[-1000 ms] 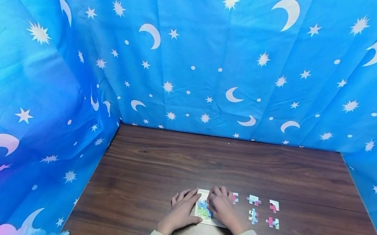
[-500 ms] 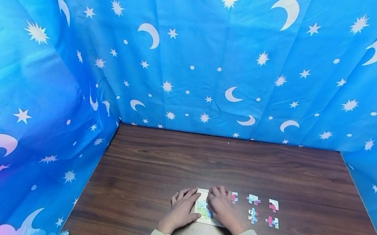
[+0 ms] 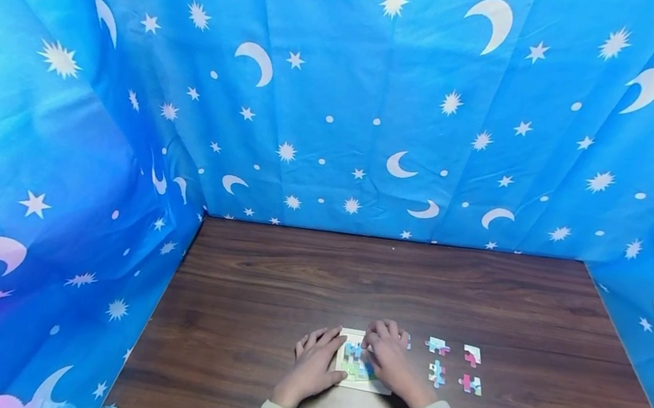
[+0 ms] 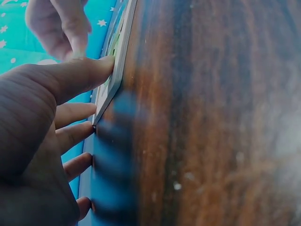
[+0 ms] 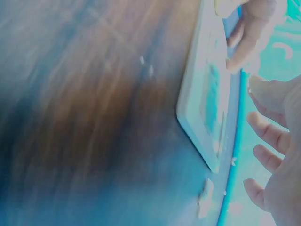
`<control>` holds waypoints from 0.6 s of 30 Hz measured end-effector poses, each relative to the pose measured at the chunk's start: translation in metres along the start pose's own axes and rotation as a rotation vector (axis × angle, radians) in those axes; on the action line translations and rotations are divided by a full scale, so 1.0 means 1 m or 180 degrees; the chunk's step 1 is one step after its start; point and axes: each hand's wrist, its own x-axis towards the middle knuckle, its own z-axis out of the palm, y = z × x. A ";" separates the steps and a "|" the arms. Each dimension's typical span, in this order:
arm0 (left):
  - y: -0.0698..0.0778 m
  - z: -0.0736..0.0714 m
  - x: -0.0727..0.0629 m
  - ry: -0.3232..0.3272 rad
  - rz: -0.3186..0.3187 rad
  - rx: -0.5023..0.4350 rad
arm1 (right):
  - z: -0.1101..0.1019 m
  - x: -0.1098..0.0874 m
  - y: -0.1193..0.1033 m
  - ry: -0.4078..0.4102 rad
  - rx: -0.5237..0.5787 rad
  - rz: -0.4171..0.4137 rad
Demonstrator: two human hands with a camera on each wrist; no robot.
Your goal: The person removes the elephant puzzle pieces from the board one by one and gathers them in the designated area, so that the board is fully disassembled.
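Observation:
A small picture puzzle in a pale tray (image 3: pixel 363 385) lies near the table's front, partly filled with blue and green pieces. My left hand (image 3: pixel 312 368) spans its left side. In the left wrist view, the thumb (image 4: pixel 89 75) lies on the tray's edge, and the other fingers stretch to its corner and the table. My right hand (image 3: pixel 391 355) bends its fingers over the tray's right half, beside a blue puzzle piece (image 3: pixel 353 349). In the right wrist view its thumb and index finger (image 5: pixel 268 94) come close together; I cannot tell whether they pinch a piece.
Several loose puzzle pieces lie right of the tray, among them a light one at the back (image 3: pixel 437 345) and a red-and-white one (image 3: pixel 472 355). Blue curtain (image 3: pixel 346 92) with moons and stars closes off the back and sides of the wooden table (image 3: pixel 262 280).
The blue part at the tray's upper left looks different: a blue piece now shows higher up, with a pale gap beneath it. My right hand has shifted slightly; my left hand holds its place.

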 end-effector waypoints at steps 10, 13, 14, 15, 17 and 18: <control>-0.003 -0.003 0.000 0.0010 0.0063 -0.0177 | -0.030 -0.029 0.015 0.0063 -0.0286 0.0297; -0.003 -0.003 -0.001 0.0052 0.0108 -0.0202 | -0.035 -0.040 0.019 0.0026 -0.0375 0.0400; -0.003 -0.003 -0.001 0.0069 0.0126 -0.0213 | -0.036 -0.043 0.020 0.0033 -0.0396 0.0422; -0.003 -0.003 -0.001 0.0081 0.0141 -0.0230 | -0.038 -0.047 0.022 0.0048 -0.0414 0.0440; -0.002 -0.002 -0.002 0.0109 0.0172 -0.0259 | -0.040 -0.052 0.024 0.0102 -0.0457 0.0455; -0.002 -0.002 -0.002 0.0114 0.0179 -0.0258 | -0.040 -0.055 0.026 0.0131 -0.0473 0.0458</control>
